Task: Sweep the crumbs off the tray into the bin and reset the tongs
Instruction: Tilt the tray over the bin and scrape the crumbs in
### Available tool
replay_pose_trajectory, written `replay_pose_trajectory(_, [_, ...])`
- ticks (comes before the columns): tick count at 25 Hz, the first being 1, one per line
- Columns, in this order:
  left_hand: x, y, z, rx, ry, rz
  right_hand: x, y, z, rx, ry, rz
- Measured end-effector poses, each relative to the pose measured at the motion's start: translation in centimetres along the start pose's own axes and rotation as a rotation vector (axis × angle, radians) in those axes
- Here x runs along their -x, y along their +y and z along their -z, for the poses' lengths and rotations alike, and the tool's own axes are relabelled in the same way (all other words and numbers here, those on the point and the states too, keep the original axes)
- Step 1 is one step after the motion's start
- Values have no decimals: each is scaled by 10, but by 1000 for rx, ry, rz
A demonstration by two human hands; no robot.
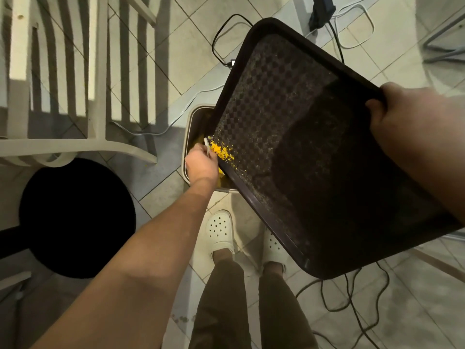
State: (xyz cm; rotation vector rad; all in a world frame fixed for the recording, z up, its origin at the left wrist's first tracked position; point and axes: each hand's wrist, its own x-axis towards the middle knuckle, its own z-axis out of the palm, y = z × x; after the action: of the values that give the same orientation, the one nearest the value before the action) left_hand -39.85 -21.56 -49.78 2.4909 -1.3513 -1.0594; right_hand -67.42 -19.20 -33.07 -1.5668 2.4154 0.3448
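A person tilts a dark tray [289, 137] over a small bin [195, 122] on the tiled floor, its low corner hanging above the bin's mouth so loose bits slide down toward the opening. The right hand [402, 117] clamps the tray's raised far edge, thumb curled over the rim, carrying the weight and setting the slope. The left hand [201, 162] reaches down to the low corner, fingers closed round a slim pale tool [206, 144] whose kind cannot be made out, set against a heap of yellow crumbs [222, 151] gathered at the rim, seemingly to push them over. Fine specks dot the rest of the tray's checkered surface, so the sweeping looks unfinished. Tongs are nowhere plainly in view. White clogs [220, 233] stand just behind the bin.
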Motion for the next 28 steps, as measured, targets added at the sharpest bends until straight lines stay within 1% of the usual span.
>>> replay_pose_trajectory(2, [-2,4,-1,3,-49,-52,0,-1,-1,-9,-4,-14])
replay_pose_trajectory(4, [-9,8,-1,7,-75,-46,0,-1,-2,-12,1,-13])
replay_pose_trajectory(9, [-7,10,2,-67,-38,27,1,-2,-3,-17,9,-7])
replay_pose_trajectory(14, [-13,12,1,40,-90,-13,2,-4,-2,-13,-4,-6])
replay_pose_trajectory(17, [-14,11,6,-22,-33,29,2,-4,-2,-16,0,-7])
replay_pose_trajectory(19, [-5,4,7,-13,-3,28,2,-4,-2,-26,7,-8])
replay_pose_trajectory(20, [-1,-2,5,12,-31,-3,3,-4,-1,-30,8,-7])
replay_pose_trajectory(23, [10,-13,-3,18,-187,-105,3,-3,0,-22,-3,-13])
replay_pose_trajectory(24, [10,-14,-4,-5,-195,-108,3,-3,0,-21,-4,-11])
replay_pose_trajectory(28, [7,-13,1,-73,-68,-31,2,-1,-3,-36,1,-9])
